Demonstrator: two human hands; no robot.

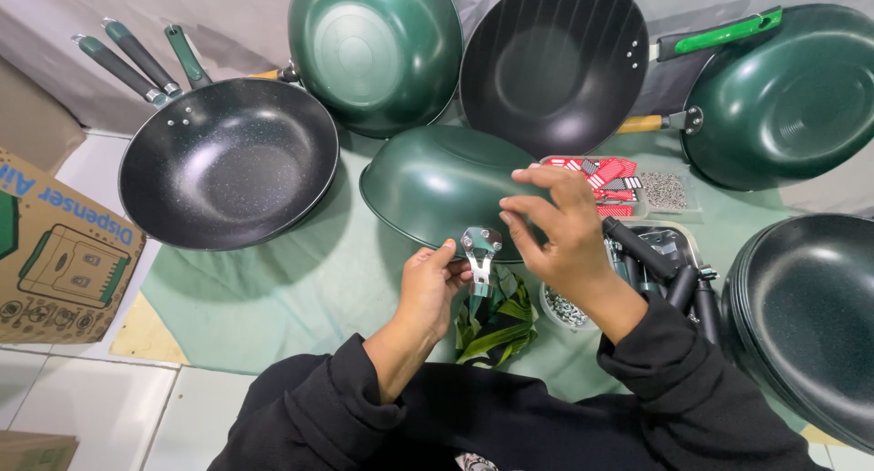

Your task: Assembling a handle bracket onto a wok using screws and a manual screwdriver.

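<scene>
A green cloth (300, 289) covered the floor, and many pans lay around on it. A black wok (228, 162) lay at the left, a green one (378, 48) and a black one (551, 61) leaned behind, another green one (787, 93) stood at the right, and a stack of pans (806, 316) lay at the right edge. In the middle a green pan (437, 189) lay bottom up. The right hand (555, 230) rested on its rim with fingers bent, gripping nothing. The left hand (432, 284) was closed on a small metal bracket (480, 251), held just at the pan's near edge. Black handles (660, 266) and a tray of screws (665, 191) lay near the right hand.
</scene>
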